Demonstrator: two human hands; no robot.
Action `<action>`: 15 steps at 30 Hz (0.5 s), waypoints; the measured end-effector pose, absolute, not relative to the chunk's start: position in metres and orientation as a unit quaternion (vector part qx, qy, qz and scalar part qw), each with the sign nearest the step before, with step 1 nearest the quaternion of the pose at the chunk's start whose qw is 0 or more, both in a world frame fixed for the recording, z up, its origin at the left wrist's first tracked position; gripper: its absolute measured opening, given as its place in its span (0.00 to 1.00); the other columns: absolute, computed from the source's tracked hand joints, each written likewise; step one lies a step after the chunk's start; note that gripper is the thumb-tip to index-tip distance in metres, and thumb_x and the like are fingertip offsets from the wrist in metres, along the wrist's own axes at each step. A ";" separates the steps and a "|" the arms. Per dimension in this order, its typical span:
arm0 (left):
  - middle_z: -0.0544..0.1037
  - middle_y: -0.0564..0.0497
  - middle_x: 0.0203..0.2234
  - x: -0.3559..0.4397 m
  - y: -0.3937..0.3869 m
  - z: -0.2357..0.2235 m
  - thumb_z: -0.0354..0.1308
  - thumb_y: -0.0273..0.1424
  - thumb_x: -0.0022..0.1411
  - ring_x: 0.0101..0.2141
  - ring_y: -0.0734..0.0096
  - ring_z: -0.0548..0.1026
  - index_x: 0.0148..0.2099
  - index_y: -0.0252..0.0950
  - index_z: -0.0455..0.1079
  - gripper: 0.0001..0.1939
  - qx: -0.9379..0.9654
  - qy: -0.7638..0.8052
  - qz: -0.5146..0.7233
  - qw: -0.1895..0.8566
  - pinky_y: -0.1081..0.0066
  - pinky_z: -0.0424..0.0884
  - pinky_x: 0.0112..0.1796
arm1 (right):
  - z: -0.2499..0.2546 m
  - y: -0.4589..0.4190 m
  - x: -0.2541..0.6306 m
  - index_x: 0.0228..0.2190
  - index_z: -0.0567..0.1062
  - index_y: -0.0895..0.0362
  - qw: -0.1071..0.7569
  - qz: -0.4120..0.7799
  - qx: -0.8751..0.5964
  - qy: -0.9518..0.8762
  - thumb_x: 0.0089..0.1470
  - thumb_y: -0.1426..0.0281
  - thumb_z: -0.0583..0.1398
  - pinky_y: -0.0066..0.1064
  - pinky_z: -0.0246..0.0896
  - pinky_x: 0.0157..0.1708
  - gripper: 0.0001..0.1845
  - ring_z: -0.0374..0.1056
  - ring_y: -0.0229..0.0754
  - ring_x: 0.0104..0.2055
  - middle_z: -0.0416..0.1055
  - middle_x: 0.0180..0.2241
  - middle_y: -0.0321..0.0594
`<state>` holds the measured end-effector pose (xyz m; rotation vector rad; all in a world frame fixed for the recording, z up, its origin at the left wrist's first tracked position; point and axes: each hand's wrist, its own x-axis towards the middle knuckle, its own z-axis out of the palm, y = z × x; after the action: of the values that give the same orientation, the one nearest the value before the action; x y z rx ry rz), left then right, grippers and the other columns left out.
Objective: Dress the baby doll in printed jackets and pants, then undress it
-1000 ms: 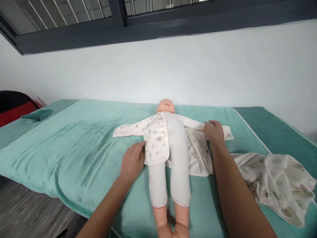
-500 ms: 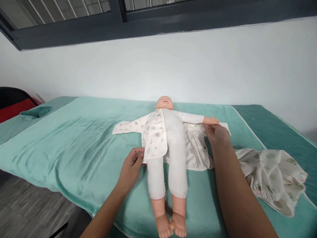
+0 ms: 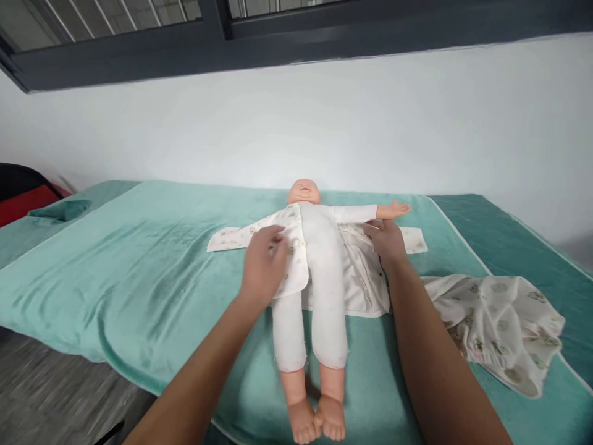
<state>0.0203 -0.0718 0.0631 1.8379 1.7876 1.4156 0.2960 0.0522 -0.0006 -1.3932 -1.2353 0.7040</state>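
A baby doll [image 3: 327,278] with a white cloth body lies on its back, its bare feet toward me. A white printed baby shirt [image 3: 296,272] covers one side of its chest, and that sleeve reaches out to the left. The shirt's other half lies spread beneath the doll, its sleeve flat below the doll's bare-handed arm. Over the covered side of the chest hovers my left hand [image 3: 265,262], slightly blurred, thumb and fingers apart with nothing between them. My right hand [image 3: 386,240] is just under the doll's outstretched arm, fingers closed on the shirt near its loose sleeve.
Crumpled printed baby pants [image 3: 500,327] lie to the right of my right forearm. A green velvety cover [image 3: 139,272] spreads over the bed. Behind it rise a white wall [image 3: 296,130] and a dark window frame [image 3: 370,31]. A red and black object [image 3: 25,194] stands at far left.
My left hand has left the shirt's lower edge and moved up over the chest. My right hand has shifted slightly left and up, away from the doll's hand to the shirt below its arm.
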 end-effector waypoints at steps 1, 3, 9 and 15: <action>0.77 0.48 0.46 0.030 -0.055 0.070 0.52 0.34 0.67 0.50 0.64 0.73 0.52 0.39 0.69 0.13 0.678 0.572 0.451 0.097 0.64 0.68 0.53 | 0.002 0.051 0.295 0.47 0.74 0.56 0.536 0.288 -0.598 -0.522 0.43 0.64 0.61 0.42 0.66 0.46 0.26 0.73 0.49 0.43 0.78 0.43 0.44; 0.74 0.44 0.54 0.049 -0.021 0.082 0.52 0.34 0.68 0.57 0.60 0.69 0.55 0.37 0.68 0.16 0.759 0.528 0.370 0.090 0.61 0.64 0.59 | 0.007 0.049 0.294 0.48 0.74 0.55 0.530 0.299 -0.604 -0.514 0.43 0.63 0.62 0.41 0.66 0.46 0.27 0.73 0.49 0.43 0.78 0.44 0.44; 0.73 0.40 0.56 0.088 0.039 0.107 0.48 0.34 0.70 0.57 0.52 0.70 0.58 0.34 0.66 0.18 0.795 0.563 0.202 0.098 0.57 0.69 0.53 | 0.017 0.043 0.295 0.50 0.72 0.55 0.469 0.283 -0.643 -0.536 0.46 0.61 0.63 0.41 0.65 0.47 0.29 0.73 0.50 0.45 0.77 0.46 0.46; 0.74 0.41 0.52 0.132 0.060 0.114 0.55 0.31 0.65 0.50 0.56 0.75 0.55 0.34 0.65 0.18 0.876 0.477 0.026 0.069 0.63 0.71 0.45 | 0.027 0.042 0.290 0.48 0.70 0.54 0.442 0.267 -0.659 -0.547 0.44 0.56 0.66 0.36 0.65 0.44 0.30 0.74 0.47 0.42 0.76 0.47 0.46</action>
<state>0.1321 0.0601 0.1138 2.6376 1.4350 0.0779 0.2900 0.0423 0.0270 -1.6350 -1.3570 0.6637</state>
